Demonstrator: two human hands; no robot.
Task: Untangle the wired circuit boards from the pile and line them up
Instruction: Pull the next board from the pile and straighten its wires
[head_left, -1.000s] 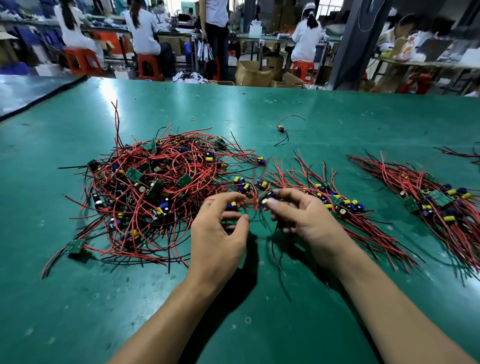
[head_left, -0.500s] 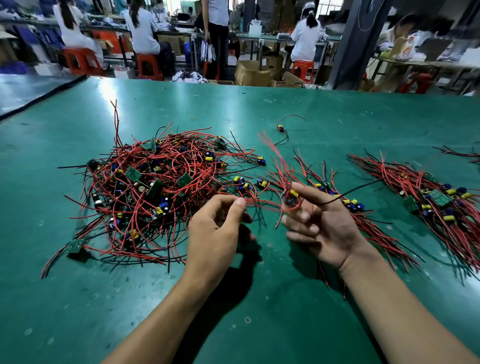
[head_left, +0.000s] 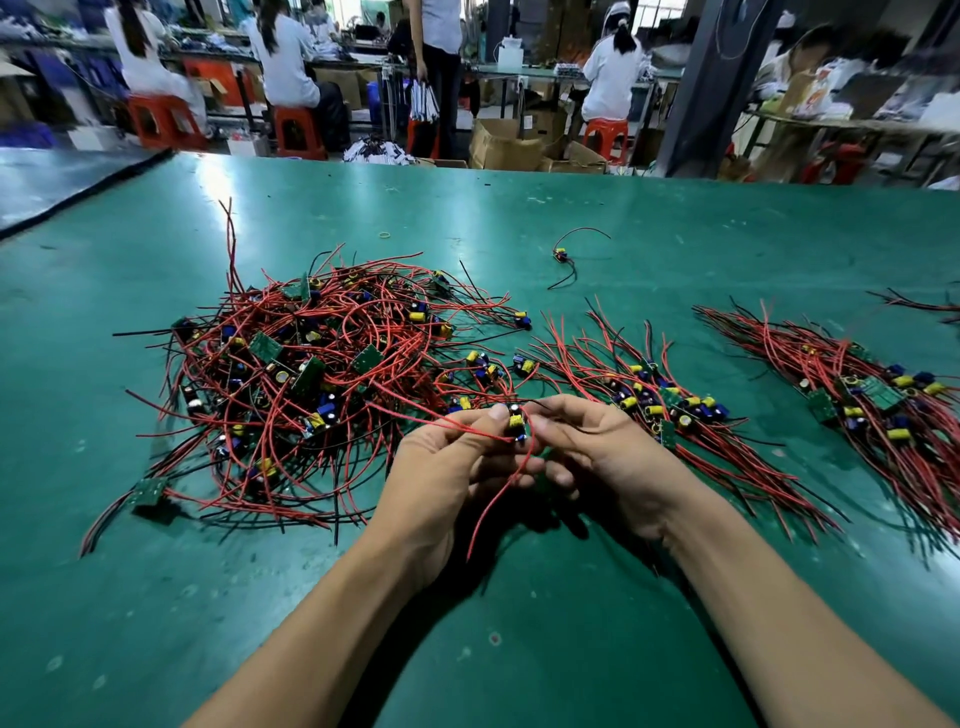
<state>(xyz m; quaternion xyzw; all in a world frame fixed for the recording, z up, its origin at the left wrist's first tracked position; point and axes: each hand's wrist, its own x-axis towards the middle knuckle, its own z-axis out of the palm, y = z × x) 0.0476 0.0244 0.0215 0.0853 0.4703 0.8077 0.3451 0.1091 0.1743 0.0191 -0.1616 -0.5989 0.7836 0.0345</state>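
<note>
The left hand (head_left: 447, 467) and right hand (head_left: 608, 457) meet, both pinching one wired circuit board (head_left: 516, 421), which their fingertips mostly hide. The tangled pile (head_left: 311, 374) lies to their left and a lined-up row (head_left: 670, 410) to the right. A second row (head_left: 878, 400) is cut off by the frame edge. Everything sits on a green table (head_left: 519, 649). The workshop behind is blurred, and print on the cartons (head_left: 506, 145) is unreadable.

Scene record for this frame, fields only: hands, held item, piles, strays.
left hand: pinches held board
right hand: pinches the same board from the other side
held board: at both hands' fingertips, one red wire hanging down, another running toward the pile
pile: tangled, left of the hands
near row: boards lined up, wires roughly parallel, right of the hands
far row: same layout, further right
stray board: alone, beyond the hands
table: green top
</note>
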